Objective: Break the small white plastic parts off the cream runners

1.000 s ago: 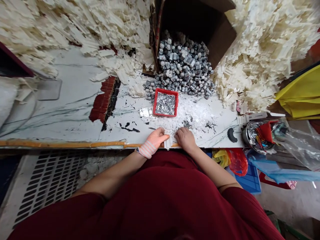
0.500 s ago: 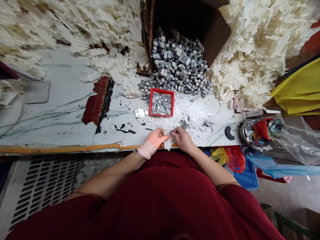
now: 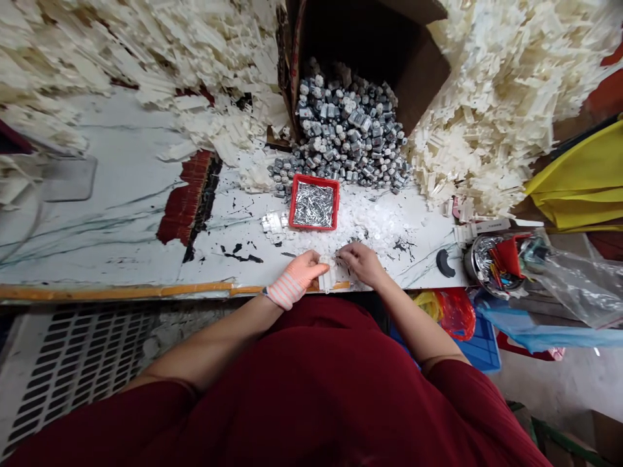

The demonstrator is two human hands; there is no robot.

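Note:
My left hand (image 3: 302, 270), with a striped cloth cuff at the wrist, is shut on a white plastic strip part (image 3: 328, 275) at the table's front edge. My right hand (image 3: 359, 263) sits just to the right of that strip, its fingertips pinched together over a scatter of small white plastic pieces (image 3: 374, 224). Anything between those fingertips is too small to see. A red tray of silver metal pins (image 3: 314, 202) lies just beyond my hands, and a heap of grey metal cylindrical parts (image 3: 345, 133) spills from a cardboard box (image 3: 370, 45).
Heaps of cream plastic strips (image 3: 491, 117) bank up on both sides of the box. A metal bowl with red pieces (image 3: 489, 259) and a plastic bag (image 3: 574, 285) stand at the right. Below the table's orange front edge (image 3: 121, 291) are a blue crate (image 3: 481, 347) and a vented floor panel (image 3: 78, 370).
My right hand has moved slightly right, off the strip it touched half a second ago. The view has shifted slightly. My left hand keeps the strip.

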